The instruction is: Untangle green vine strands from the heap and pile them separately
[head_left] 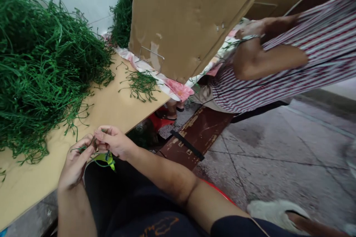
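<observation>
My left hand point(78, 159) and my right hand point(114, 141) meet at the table's near edge, fingertips pinched together around a thin green artificial plant stem point(98, 163). The stem loops below the fingers, and its middle is partly hidden by them. A yellow-green piece point(109, 161) hangs just under my right hand, over my dark clothing. Left of my hands rises a big tangled heap of green artificial stems point(50, 70) with small budded tips. A smaller loose bunch point(141, 83) of the same stems lies further along the table.
The light wooden table point(119, 107) runs diagonally. A cardboard panel point(189, 22) stands on a pink floral cloth point(178, 88) at its far end. Beyond it, a co-worker in a striped shirt point(278, 55) sits near a worn brown bench point(194, 137). Tiled floor point(264, 155) lies right.
</observation>
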A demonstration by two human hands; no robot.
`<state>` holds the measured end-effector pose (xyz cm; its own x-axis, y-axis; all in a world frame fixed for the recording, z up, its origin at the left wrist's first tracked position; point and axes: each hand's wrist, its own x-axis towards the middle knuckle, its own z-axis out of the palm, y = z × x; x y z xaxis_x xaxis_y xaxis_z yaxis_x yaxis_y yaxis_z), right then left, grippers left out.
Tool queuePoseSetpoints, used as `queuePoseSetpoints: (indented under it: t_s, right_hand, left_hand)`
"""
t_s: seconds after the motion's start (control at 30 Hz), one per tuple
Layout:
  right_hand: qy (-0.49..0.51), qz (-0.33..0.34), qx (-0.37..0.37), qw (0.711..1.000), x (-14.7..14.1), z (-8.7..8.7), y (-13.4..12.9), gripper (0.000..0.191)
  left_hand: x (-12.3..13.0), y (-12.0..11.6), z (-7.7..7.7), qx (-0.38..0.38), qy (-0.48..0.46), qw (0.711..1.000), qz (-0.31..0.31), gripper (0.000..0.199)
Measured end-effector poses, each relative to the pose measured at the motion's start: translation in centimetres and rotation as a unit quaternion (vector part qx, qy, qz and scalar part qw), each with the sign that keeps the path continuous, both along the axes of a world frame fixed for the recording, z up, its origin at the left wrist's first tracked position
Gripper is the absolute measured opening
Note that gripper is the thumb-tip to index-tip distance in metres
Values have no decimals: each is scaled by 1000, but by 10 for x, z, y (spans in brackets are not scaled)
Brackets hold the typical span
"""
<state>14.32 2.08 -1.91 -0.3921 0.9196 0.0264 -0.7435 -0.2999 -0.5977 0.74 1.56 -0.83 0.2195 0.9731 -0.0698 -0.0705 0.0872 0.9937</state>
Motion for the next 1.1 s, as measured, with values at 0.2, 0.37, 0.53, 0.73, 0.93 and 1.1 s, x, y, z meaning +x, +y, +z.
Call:
queuePoseSetpoints:
  t_s: [0.2, 0.37, 0.53, 0.73, 0.93, 1.1]
  right_hand:
    - [12, 12, -26, 1000, 7, -1, -5, 39]
    - [36, 10, -20, 999, 12, -5, -3, 33]
    - [89, 26, -22, 995, 10, -1, 0, 26]
    - [59, 4, -80, 995, 5, 10, 9, 29]
    - [0, -56, -75, 996, 11, 27, 27, 33]
    - [-40, -82, 5, 996, 19, 28, 35, 35]
  left_hand:
    - [-5, 1, 0, 52, 55, 996, -48, 27]
    - [-2, -3, -8, 46, 57, 994, -84, 32]
    - [10, -4, -18, 36, -39, 999, -8, 40]
    - [25, -2, -22, 7, -153, 988, 22, 43]
    - [37, 5, -15, 11, -153, 988, 30, 43]
    - [43, 12, -13, -13, -160, 987, -1, 51]
